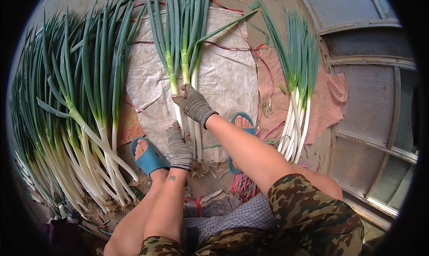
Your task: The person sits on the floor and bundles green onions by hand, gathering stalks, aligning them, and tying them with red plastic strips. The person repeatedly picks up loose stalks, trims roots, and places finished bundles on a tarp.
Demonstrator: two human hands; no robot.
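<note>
Both my hands wear grey knit gloves with bare fingertips. My right hand (194, 103) grips the upper white shaft of a long green onion (174, 83), its fingers wrapped over the stalk. Lower down, my left hand (180, 148) is closed around the same shaft near its root end, which the hand hides. A few more green onions (196, 135) lie alongside, partly under my right hand, their brown roots (200, 169) toward me. Their green leaves point away across a whitish woven sheet (228, 85).
A large heap of green onions (80, 128) lies at left, roots toward me. At right, a smaller bunch (298, 122) rests on a pinkish cloth (326, 102). Red twine (231, 48) crosses the sheet; pink strips (243, 187) lie near my sandal (246, 117). Framed panels (365, 105) stand along the right.
</note>
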